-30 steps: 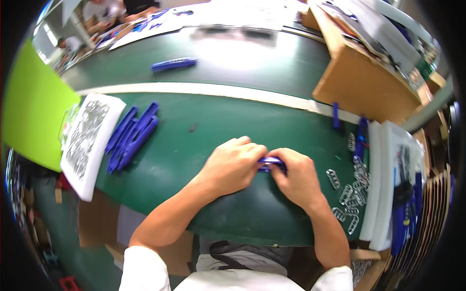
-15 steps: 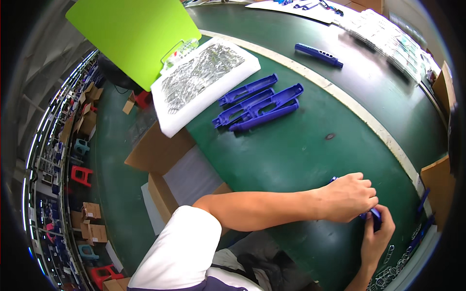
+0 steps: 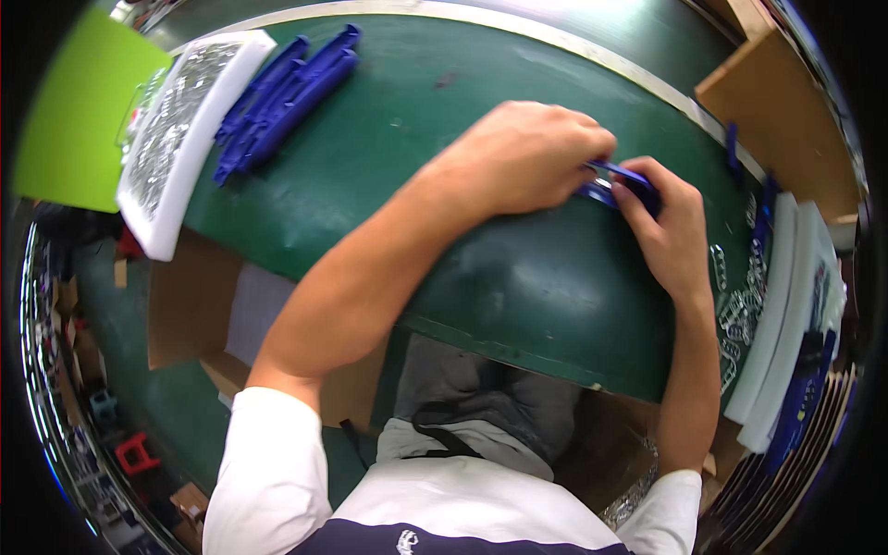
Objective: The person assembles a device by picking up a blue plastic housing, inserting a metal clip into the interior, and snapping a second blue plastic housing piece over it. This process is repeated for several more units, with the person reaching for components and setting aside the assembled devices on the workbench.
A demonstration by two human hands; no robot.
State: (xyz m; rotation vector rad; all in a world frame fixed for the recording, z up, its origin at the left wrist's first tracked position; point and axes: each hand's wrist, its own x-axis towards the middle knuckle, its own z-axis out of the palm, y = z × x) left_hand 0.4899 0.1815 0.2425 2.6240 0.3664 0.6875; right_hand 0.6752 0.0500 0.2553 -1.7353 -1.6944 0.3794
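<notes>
Both my hands are over the green tabletop, working at one blue plastic casing. My left hand is closed round its left end and hides most of that end. At the right end, my right hand pinches the casing between thumb and fingers. A thin blue edge and a shiny inner part show in the gap between the hands. Further left on the table lies a group of several blue plastic shells, side by side and partly overlapping.
A white foam tray of small shiny parts stands far left, beside a lime-green board. An open cardboard box sits below it. Loose metal clips, white foam strips and a cardboard panel line the right side.
The view has swung right and down, so the table and shells appear further left. Both hands remain on the blue casing, now a little further apart with more of it showing.
</notes>
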